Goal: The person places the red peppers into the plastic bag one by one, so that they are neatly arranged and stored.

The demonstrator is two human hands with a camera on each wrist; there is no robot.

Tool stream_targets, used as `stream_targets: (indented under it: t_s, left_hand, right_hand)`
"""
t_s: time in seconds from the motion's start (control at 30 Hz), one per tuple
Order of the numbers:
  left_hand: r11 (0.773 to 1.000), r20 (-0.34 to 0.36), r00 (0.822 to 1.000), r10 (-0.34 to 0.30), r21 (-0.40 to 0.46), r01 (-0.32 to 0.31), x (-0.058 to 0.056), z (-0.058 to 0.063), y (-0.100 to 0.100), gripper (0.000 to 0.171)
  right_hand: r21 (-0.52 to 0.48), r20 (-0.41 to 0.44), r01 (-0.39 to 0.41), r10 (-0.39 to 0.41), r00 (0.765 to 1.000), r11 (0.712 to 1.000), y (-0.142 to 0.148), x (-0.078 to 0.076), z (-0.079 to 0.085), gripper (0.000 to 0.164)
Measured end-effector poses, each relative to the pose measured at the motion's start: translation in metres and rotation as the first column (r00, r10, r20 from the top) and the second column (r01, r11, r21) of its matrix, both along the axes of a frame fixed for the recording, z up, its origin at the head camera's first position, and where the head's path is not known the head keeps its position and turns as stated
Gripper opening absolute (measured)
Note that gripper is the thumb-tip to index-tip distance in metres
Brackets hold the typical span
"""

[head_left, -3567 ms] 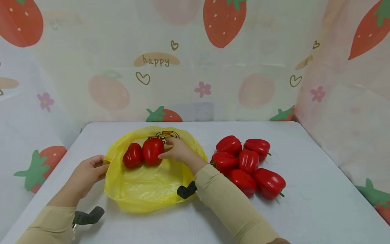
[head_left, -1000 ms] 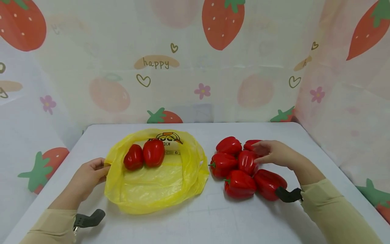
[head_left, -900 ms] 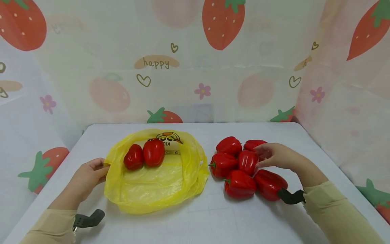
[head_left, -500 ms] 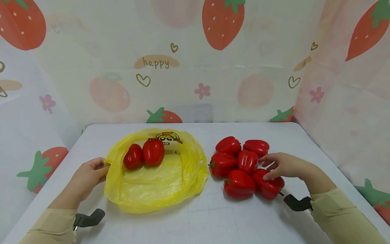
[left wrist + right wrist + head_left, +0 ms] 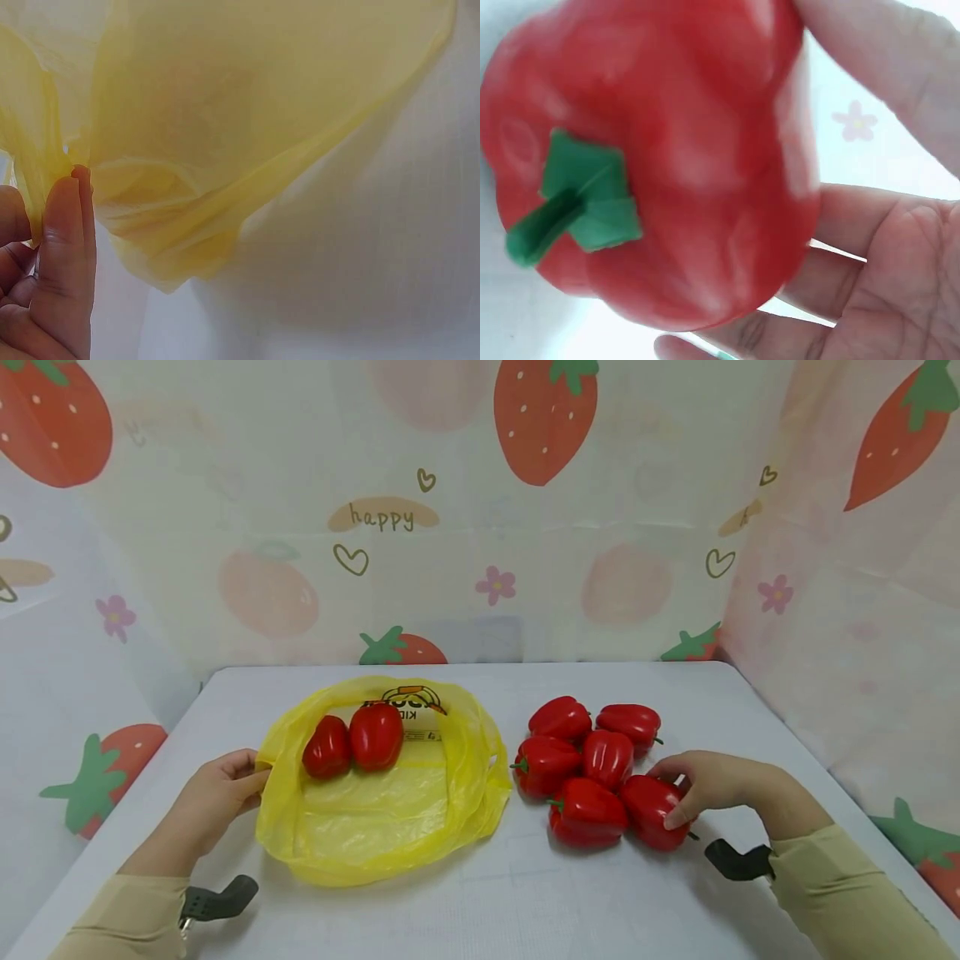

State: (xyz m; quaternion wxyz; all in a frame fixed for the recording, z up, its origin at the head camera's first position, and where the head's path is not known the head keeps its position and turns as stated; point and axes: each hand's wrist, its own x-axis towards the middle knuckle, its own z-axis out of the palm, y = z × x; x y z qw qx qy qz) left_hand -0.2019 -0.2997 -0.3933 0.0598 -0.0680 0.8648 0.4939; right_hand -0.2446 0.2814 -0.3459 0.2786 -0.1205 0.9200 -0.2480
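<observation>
At the left side of the yellow plastic bag [image 5: 375, 814], my left hand [image 5: 221, 797] pinches the bag's edge between thumb and fingers. The left wrist view shows the thin film [image 5: 187, 187] gathered at the fingertips. Two red bell peppers [image 5: 377, 737] lie inside the open bag toward the back. On the right, my right hand [image 5: 723, 789] grips the front-right red bell pepper [image 5: 651, 810], thumb on the near side and fingers on the far side. Its green stem [image 5: 592, 195] faces the right wrist camera. The fingertips are partly hidden behind the pepper.
Several other red bell peppers [image 5: 609, 758] sit close together on the white table [image 5: 480, 910], just left of the gripped one. Black wrist camera mounts [image 5: 738, 860] stick out from both sleeves. A strawberry-print cloth [image 5: 465, 527] hangs behind and beside the table.
My right hand has gone from the bag to the pepper group, passed the back-right pepper, then come forward to take hold of the front-right one. My left hand stays on the bag.
</observation>
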Motion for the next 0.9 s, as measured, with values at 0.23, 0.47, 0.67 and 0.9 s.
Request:
stream_targets:
  t_s: [0.23, 0.47, 0.67, 0.9]
  left_hand:
    - [1.000, -0.001, 1.000, 0.001, 0.001, -0.001, 0.000, -0.001, 0.000, 0.046]
    - [1.000, 0.001, 1.000, -0.002, 0.004, 0.002, 0.001, 0.001, 0.001, 0.046]
    - [1.000, 0.002, 1.000, 0.001, 0.012, -0.001, 0.001, 0.000, 0.001, 0.047]
    - [1.000, -0.007, 1.000, -0.002, 0.006, 0.002, 0.000, -0.002, 0.000, 0.047]
  right_hand:
    - [0.008, -0.002, -0.020, 0.020, 1.000, 1.000, 0.009, -0.002, 0.003, 0.066]
    - [0.047, -0.058, -0.040, 0.043, 0.997, 0.998, 0.017, -0.003, 0.006, 0.071]
    - [0.085, -0.074, -0.033, 0.039, 0.996, 0.996, 0.019, -0.004, 0.006, 0.080]
    - [0.114, -0.101, -0.009, 0.021, 0.995, 0.993, 0.018, -0.004, 0.004, 0.084]
